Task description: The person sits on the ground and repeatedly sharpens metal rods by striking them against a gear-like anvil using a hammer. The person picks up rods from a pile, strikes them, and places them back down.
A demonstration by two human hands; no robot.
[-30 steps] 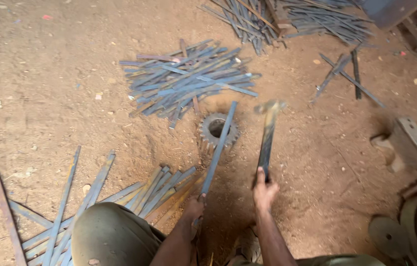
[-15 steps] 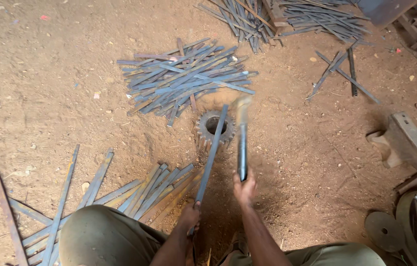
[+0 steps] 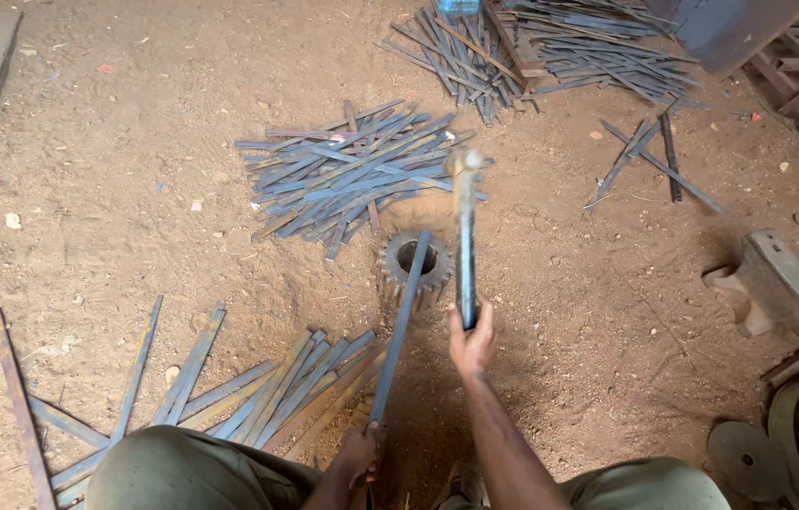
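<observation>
Hammer (image 3: 464,236), blurred, clamped in right hand (image 3: 471,342) above gear (image 3: 416,266); left hand (image 3: 360,455) apparently grips flat bar (image 3: 401,326) laid across it.

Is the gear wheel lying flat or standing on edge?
Lying flat: the gear wheel rests on the dirt floor, its round centre hole facing up, with the metal strip laid across its rim.

Olive-green trousers (image 3: 182,467) cover both knees, at 7 and 5 o'clock in the view. Both forearms are bare, no sleeves, gloves, watch or rings showing on left hand (image 3: 359,453) or right hand (image 3: 471,342).
</observation>
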